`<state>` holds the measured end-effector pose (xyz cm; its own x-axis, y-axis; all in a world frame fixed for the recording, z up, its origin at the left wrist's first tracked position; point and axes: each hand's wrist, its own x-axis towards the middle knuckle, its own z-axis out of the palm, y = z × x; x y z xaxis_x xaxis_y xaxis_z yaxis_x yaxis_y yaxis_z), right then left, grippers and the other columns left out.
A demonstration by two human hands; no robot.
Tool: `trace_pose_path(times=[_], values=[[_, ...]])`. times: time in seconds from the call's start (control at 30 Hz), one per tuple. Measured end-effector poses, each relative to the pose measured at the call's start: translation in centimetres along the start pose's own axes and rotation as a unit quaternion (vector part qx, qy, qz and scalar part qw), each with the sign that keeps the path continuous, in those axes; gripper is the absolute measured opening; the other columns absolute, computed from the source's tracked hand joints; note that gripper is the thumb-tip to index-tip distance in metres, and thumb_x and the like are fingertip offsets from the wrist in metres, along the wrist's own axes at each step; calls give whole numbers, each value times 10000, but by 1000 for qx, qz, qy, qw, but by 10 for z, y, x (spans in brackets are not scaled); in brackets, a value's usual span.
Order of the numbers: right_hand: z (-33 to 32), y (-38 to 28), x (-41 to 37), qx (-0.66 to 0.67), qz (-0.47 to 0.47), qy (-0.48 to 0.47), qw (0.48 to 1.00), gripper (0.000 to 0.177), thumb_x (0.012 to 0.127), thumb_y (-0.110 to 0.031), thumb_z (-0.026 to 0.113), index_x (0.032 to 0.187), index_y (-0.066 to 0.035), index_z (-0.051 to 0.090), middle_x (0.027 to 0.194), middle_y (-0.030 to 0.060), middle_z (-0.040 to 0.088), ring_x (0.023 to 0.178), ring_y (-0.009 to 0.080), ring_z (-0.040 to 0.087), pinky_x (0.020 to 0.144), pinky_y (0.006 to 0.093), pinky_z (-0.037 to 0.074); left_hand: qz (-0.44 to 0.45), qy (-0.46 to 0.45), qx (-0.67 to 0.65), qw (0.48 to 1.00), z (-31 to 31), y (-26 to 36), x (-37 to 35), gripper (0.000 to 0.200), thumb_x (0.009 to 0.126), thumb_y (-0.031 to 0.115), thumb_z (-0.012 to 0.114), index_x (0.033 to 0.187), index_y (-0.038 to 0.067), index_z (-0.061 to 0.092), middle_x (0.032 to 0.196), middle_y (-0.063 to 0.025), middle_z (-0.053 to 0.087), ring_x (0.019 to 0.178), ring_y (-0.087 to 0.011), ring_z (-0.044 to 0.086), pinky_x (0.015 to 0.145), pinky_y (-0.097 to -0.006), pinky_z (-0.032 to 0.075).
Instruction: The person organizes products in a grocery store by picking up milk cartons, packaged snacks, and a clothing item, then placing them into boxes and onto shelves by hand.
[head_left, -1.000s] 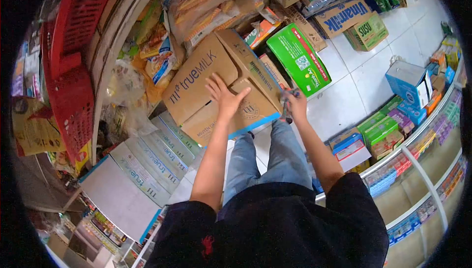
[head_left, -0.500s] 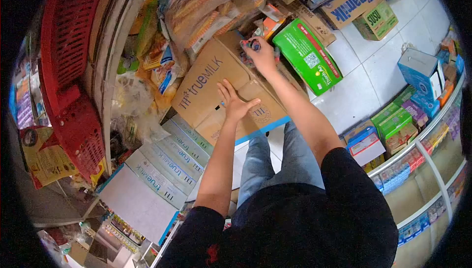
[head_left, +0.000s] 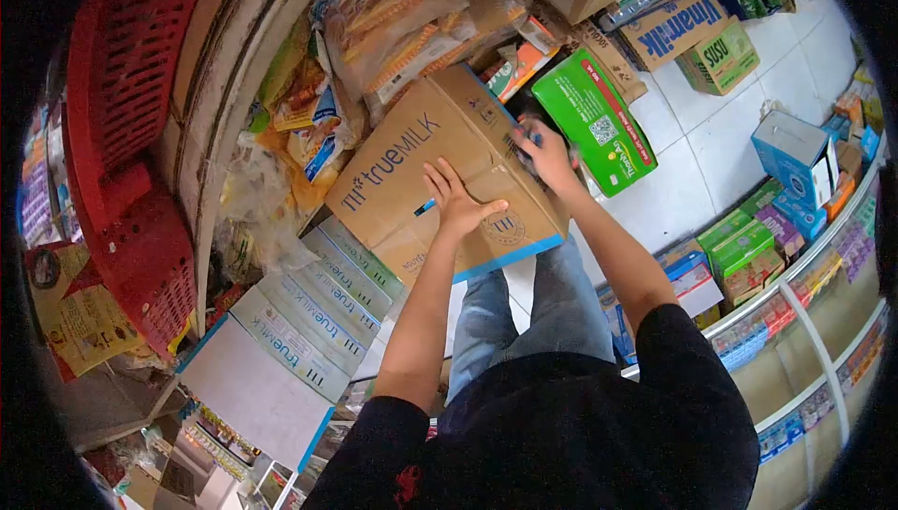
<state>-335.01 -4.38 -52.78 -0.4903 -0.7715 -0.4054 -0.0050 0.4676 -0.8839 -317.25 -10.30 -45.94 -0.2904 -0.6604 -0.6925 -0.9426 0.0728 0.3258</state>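
A brown TH true MILK carton [head_left: 388, 178] with blue edges rests tilted in front of my legs. My left hand [head_left: 460, 206] lies on its upper face, fingers spread, thumb stretched toward the round TH logo. A small blue strip [head_left: 425, 207] shows beside those fingers. At the carton's right side, my right hand [head_left: 550, 157] is closed around something small and dark, partly hidden and blurred. Just right of that hand sits a green Thanh An box [head_left: 596, 122]. An orange and white packet [head_left: 524, 59] lies beyond the carton.
Pale TH true MILK cartons [head_left: 304, 314] stand at lower left. A red plastic basket [head_left: 131, 136] is at far left, with bagged snacks [head_left: 398, 14] beyond. A Vinamilk carton [head_left: 673, 28] stands on white floor tiles [head_left: 678, 173]. A curved glass case [head_left: 795, 300] borders the right.
My right hand has moved toward me along the carton's right side, uncovering its far end. My left hand stays spread on the carton. The view has shifted slightly.
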Motion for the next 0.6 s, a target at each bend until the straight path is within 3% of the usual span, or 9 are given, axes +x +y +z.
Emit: trace_pose_path(times=[0.03, 0.17, 0.23, 0.4, 0.47, 0.53, 0.6], values=[[5, -26, 14, 6, -3, -24, 1000, 385, 726, -278, 621, 980, 3, 550, 882, 179, 597, 835, 319, 574, 715, 345, 436, 8, 5, -4, 1000, 1, -1, 1, 1448, 397, 637, 736, 1304, 50, -228, 1338, -255, -265, 1246, -400, -232, 1035, -481, 6], [43, -109, 65, 13, -173, 66, 983, 402, 727, -322, 625, 956, 2, 565, 871, 188, 595, 821, 334, 574, 709, 365, 439, 11, 2, -5, 1000, 2, -3, 2, 1449, 398, 643, 732, 1301, 49, -233, 1334, -253, -275, 1243, -400, -239, 1033, -480, 3], [51, -128, 86, 72, -155, 26, 985, 407, 734, -328, 618, 966, 2, 560, 888, 196, 590, 830, 335, 573, 711, 368, 437, 1, 15, -4, 1000, 1, 2, -2, 1439, 383, 630, 740, 1320, 39, -178, 1350, -250, -239, 1257, -402, -200, 1040, -463, 26], [39, -91, 98, 92, -119, -25, 988, 497, 744, -328, 607, 1053, 52, 520, 1008, 215, 572, 958, 302, 545, 807, 357, 403, -2, 35, -9, 999, 1, 2, -3, 1422, 374, 608, 753, 1343, 38, -118, 1368, -242, -202, 1270, -406, -161, 1047, -447, 55], [37, -47, 88, 14, -84, 71, 994, 424, 756, -361, 578, 973, 3, 546, 849, 199, 590, 788, 347, 558, 697, 366, 426, 7, 13, -18, 1000, 0, 1, -2, 1436, 405, 622, 743, 1310, 44, -211, 1341, -250, -262, 1247, -403, -227, 1035, -473, 20], [24, -2, 66, 21, -12, 30, 999, 444, 762, -370, 561, 996, 6, 536, 868, 219, 584, 819, 355, 558, 708, 375, 422, 8, 27, -21, 999, 0, 3, -5, 1421, 393, 611, 749, 1329, 46, -158, 1357, -242, -229, 1259, -406, -191, 1040, -466, 41], [3, 1, 26, 25, -3, 29, 999, 453, 748, -356, 571, 1007, 14, 530, 879, 243, 575, 829, 364, 556, 720, 375, 421, 13, 40, -26, 999, -1, 5, -4, 1408, 380, 601, 755, 1348, 48, -105, 1373, -234, -197, 1271, -408, -154, 1045, -458, 62]])
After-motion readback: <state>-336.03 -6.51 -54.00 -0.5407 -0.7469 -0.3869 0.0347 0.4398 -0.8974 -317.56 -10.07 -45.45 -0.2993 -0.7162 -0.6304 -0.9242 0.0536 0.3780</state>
